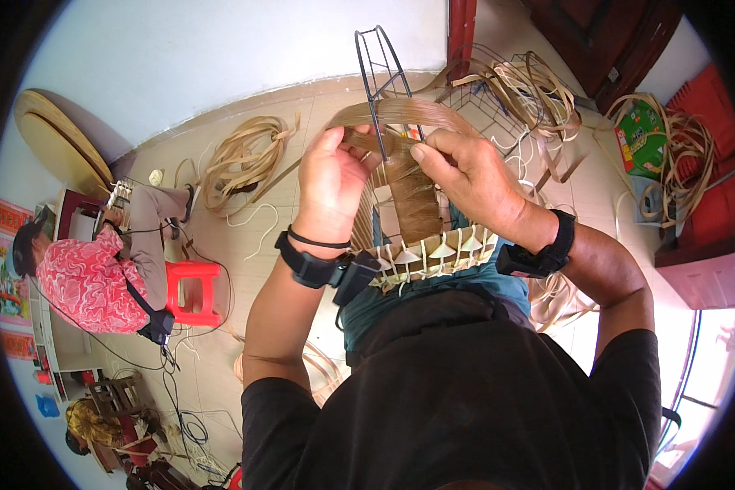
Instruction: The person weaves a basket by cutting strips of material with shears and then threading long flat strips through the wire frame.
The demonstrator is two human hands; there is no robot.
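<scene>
A dark metal wire frame (373, 90) rises in front of me, partly wrapped in wide brown flat strip (414, 196). My left hand (335, 175) has its fingers closed round the strip at the frame's left bar; part of its grip is hidden. Thumb and fingers of my right hand (475, 175) pinch the strip's edge on the other side. A loose loop of strip (400, 113) arches over the frame between both hands. Across my lap lies the lower end of the piece, a brown band (433, 255) laced with white cord.
Coiled strips (249, 159) lie on the tiled floor at left, more strip bundles (539, 90) at far right beside a wire grid. A seated person (98, 273) works at left near a red stool (194, 292). Cables (171, 384) trail along the lower-left floor.
</scene>
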